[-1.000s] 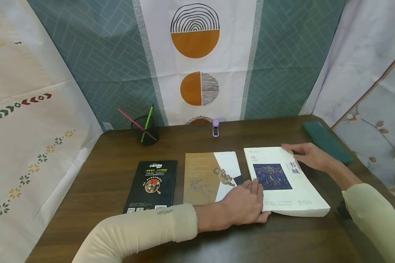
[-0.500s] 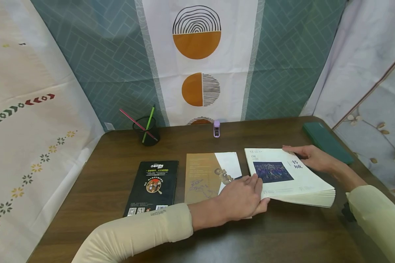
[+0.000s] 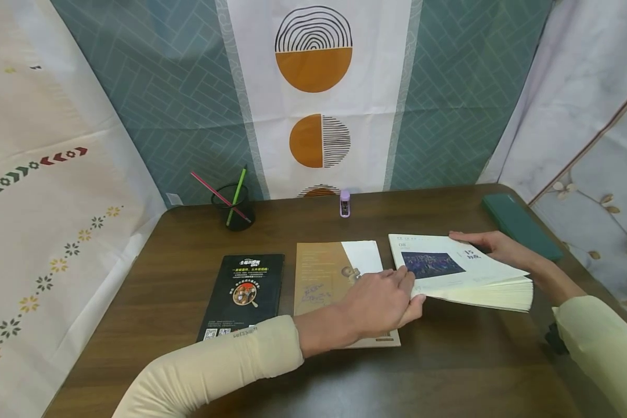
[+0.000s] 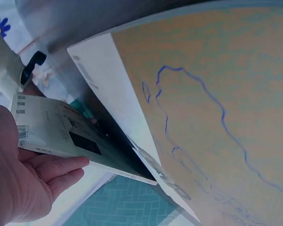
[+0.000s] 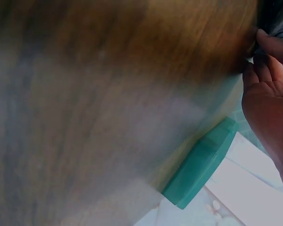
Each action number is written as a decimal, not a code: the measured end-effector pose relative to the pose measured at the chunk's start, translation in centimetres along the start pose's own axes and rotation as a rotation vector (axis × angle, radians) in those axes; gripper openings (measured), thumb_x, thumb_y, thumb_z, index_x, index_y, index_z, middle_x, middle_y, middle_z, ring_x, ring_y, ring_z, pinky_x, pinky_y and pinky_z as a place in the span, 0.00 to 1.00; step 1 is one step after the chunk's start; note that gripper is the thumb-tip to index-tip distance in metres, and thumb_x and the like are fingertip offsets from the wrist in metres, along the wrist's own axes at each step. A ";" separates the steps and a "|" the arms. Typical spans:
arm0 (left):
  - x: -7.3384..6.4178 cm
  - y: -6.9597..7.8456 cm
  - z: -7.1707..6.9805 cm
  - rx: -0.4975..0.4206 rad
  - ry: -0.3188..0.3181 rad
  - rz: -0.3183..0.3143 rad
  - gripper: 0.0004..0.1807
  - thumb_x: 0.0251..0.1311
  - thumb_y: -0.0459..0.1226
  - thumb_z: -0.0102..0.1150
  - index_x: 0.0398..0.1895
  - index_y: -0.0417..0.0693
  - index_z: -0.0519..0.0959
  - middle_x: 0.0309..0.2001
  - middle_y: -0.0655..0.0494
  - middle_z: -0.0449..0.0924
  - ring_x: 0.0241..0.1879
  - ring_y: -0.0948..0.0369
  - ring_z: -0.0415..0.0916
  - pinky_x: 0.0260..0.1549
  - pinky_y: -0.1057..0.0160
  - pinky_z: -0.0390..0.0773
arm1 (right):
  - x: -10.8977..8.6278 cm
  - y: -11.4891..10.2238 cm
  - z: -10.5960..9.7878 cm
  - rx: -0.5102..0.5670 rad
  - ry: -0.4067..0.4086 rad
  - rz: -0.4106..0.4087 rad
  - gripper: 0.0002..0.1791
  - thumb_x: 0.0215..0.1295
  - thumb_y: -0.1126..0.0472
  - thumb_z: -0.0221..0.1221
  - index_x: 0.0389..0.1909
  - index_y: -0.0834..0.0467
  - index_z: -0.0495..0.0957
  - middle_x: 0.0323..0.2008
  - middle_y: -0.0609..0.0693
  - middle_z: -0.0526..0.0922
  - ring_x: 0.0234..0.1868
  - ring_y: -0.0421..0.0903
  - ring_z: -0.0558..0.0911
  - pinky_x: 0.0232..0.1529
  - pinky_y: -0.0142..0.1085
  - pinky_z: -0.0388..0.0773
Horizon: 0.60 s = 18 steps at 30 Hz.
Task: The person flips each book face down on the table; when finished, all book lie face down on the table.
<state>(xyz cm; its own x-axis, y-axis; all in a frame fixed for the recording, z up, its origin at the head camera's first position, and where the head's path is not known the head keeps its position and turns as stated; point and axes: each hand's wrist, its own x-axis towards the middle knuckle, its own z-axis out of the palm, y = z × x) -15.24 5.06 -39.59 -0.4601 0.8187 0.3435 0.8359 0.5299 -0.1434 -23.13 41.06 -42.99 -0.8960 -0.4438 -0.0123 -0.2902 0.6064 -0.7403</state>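
A thick white paperback book [image 3: 431,267] with a dark picture on its cover is tilted, its near end raised off the table and its page edges showing. At its left edge my left hand [image 3: 378,303] grips it, fingers on the cover side. My right hand [image 3: 507,251] holds the far right part, thumb over the cover edge; its other fingers are largely hidden in the head view. In the left wrist view the book's barcoded side [image 4: 52,125] faces the camera beside my left hand [image 4: 21,174]. A brown-and-white book [image 3: 319,273] lies flat, partly under my left forearm.
A black book [image 3: 245,290] lies at the left. Behind it stands a black mesh cup [image 3: 238,212] with a pink and a green pencil. A small purple item [image 3: 345,204] stands near the back edge. A green case [image 3: 522,226] lies at the right edge of the wooden table [image 3: 136,278].
The white book's near end has risen from the table, and its pages have fanned slightly. My left hand has lifted a little with it; my right hand stays at the far right.
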 end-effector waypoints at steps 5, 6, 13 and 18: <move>0.2 -0.5 -0.5 -0.042 0.001 -0.027 0.22 0.80 0.49 0.44 0.47 0.44 0.84 0.55 0.49 0.87 0.50 0.60 0.88 0.35 0.64 0.87 | 0.0 0.6 0.0 0.073 0.001 -0.096 0.34 0.69 0.68 0.68 0.74 0.69 0.70 0.75 0.68 0.68 0.64 0.27 0.74 0.49 0.29 0.77; 0.2 -0.6 -0.5 -0.054 -0.007 -0.035 0.22 0.81 0.49 0.43 0.47 0.44 0.83 0.55 0.50 0.87 0.49 0.61 0.88 0.34 0.64 0.86 | -0.1 0.8 0.0 0.094 -0.003 -0.114 0.34 0.69 0.69 0.68 0.73 0.70 0.70 0.75 0.64 0.69 0.63 0.25 0.73 0.50 0.29 0.77; 0.3 -1.0 -1.1 -0.099 -0.075 -0.078 0.27 0.83 0.50 0.39 0.61 0.42 0.82 0.63 0.49 0.84 0.59 0.58 0.85 0.46 0.62 0.86 | -0.3 1.5 -0.2 0.238 -0.052 -0.178 0.30 0.73 0.75 0.60 0.73 0.76 0.66 0.73 0.39 0.74 0.64 0.28 0.76 0.51 0.29 0.78; 0.1 -1.2 -1.1 -0.103 -0.100 -0.072 0.30 0.84 0.52 0.37 0.68 0.42 0.79 0.67 0.48 0.81 0.63 0.57 0.82 0.55 0.60 0.84 | -0.4 1.5 -0.5 0.328 -0.101 -0.152 0.26 0.81 0.73 0.50 0.76 0.70 0.66 0.68 0.36 0.80 0.55 0.35 0.82 0.37 0.31 0.82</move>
<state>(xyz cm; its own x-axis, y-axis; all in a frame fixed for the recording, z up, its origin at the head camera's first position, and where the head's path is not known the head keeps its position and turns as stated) -16.02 4.29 -38.39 -0.5430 0.8000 0.2550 0.8236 0.5667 -0.0242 -23.41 42.48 -43.77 -0.8084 -0.5855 0.0597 -0.2794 0.2926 -0.9145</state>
